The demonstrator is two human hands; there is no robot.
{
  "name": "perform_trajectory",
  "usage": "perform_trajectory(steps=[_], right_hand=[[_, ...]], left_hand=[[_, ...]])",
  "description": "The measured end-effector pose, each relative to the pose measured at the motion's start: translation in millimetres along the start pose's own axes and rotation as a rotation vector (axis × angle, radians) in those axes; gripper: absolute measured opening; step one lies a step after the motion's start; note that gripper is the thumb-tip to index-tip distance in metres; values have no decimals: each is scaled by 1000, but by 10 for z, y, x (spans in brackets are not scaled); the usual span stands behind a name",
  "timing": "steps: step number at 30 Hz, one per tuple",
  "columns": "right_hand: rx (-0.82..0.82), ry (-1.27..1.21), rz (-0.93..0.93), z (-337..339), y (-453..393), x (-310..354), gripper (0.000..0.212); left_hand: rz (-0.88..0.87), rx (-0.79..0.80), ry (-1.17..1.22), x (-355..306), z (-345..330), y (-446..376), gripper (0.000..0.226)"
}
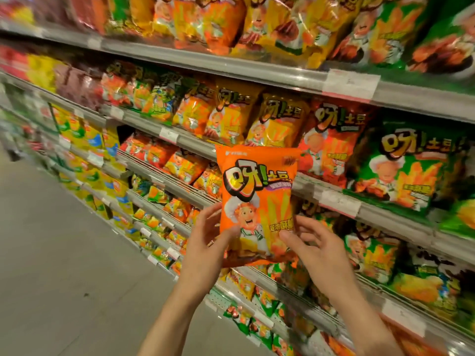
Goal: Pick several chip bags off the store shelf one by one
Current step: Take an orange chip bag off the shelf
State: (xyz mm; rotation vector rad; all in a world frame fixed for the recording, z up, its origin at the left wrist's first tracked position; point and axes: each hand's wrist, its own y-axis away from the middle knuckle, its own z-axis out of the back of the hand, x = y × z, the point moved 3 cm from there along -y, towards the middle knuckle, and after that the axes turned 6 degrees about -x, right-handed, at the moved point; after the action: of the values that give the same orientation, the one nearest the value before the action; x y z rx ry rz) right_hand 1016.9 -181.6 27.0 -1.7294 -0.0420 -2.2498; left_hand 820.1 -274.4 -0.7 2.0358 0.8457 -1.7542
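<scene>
An orange chip bag point(257, 191) with a cartoon chef and potato sticks is held upright in front of the shelves, at the middle of the view. My left hand point(208, 242) grips its lower left edge, thumb on the front. My right hand point(313, 242) holds its lower right edge, thumb pressed on the front. Behind it, the store shelf point(341, 204) carries rows of similar bags: yellow ones point(277, 124), a red one point(331, 145) and a green one point(401, 170).
Several shelf levels run from upper right to far left, packed with snack bags, with white price tags point(349, 84) on the rails. Yellow bags point(77, 132) fill the far left shelves. The grey aisle floor point(64, 253) lies at the left.
</scene>
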Motion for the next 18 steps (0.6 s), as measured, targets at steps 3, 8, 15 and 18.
perform_trajectory(steps=[3, 8, 15, 18], right_hand=[[25, -36, 14, -401, -285, 40, 48], [78, -99, 27, -1139, -883, 165, 44], [119, -174, 46, -2159, -1712, 463, 53], [121, -154, 67, -2537, -1946, 595, 52]], left_hand=[[-1, -33, -33, 12, 282, -372, 44], [-14, -113, -56, -85, 714, -1093, 41], [20, -131, 25, -404, 1267, -2090, 39], [-8, -165, 2, -390, 1586, -2464, 38]])
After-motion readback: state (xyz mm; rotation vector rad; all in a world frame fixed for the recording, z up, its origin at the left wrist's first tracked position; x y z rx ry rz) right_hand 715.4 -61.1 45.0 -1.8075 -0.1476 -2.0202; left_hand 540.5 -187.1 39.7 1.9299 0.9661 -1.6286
